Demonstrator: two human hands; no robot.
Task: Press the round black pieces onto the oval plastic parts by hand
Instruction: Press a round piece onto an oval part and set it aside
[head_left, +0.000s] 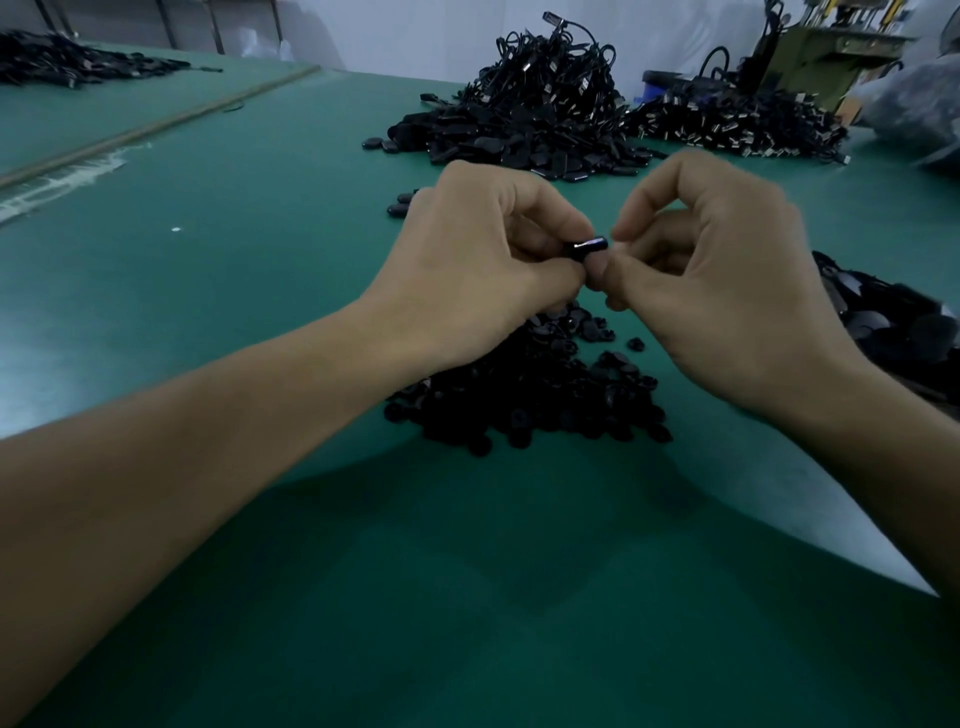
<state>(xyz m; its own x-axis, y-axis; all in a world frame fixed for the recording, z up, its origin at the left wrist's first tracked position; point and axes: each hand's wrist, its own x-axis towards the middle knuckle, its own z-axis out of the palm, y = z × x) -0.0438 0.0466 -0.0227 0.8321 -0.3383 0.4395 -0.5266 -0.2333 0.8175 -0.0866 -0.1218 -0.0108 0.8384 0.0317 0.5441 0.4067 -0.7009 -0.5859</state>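
Head-worn wide-angle camera looks forward and down over the green table (218, 249). Close range: left hand (467, 260) and right hand (727, 291) sit mid-frame.

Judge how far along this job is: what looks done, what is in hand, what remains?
Done: cannot tell; the far pile may hold finished parts. In hand: left hand and right hand pinch one black part together. Left: the heap of round pieces beneath them is large.

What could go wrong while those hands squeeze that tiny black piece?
The small black piece is pinched only by the fingertips of the left hand and right hand, so it might slip into the pile of black parts right below and get lost. Pressed crooked, it might not snap on.
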